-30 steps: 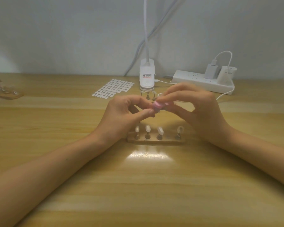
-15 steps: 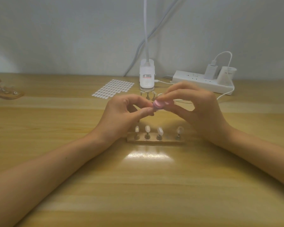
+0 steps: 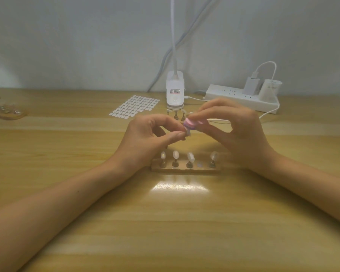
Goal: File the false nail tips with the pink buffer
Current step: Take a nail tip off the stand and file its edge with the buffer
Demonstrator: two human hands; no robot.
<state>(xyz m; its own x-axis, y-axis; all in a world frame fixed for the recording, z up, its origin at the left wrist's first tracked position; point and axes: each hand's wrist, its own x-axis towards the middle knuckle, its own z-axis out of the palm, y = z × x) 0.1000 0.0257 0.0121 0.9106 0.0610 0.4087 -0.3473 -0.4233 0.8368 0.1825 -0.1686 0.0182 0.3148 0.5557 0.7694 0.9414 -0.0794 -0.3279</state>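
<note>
Spanning the whole lower view, a pale wooden table runs back to a plain grey-white wall, with a bright patch of lamp glare on the boards near its middle. Two bare forearms reach in from the near corners and meet above the table's centre.

The left hand has its thumb and forefinger closed in a pinch on a small pale false nail tip, the other fingers curled loosely into the palm. The right hand grips the pink buffer between thumb and fingertips, its remaining fingers bent and fanned above. The buffer lies across the top of the pinched tip, touching it, both held in the air between the two hands.

A white power strip sits against the wall at the right, a charger plugged into it and a white cable looping from it. Left of it stands a white lamp base, its stem rising out of view. Beside that lies a sheet of small white stickers.

Just nearer than the hands, a wooden holder rests on the table, bearing four upright nail tips on little stands, with one bare socket between the third and fourth. A second holder lies at the far left edge, too blurred to read.
</note>
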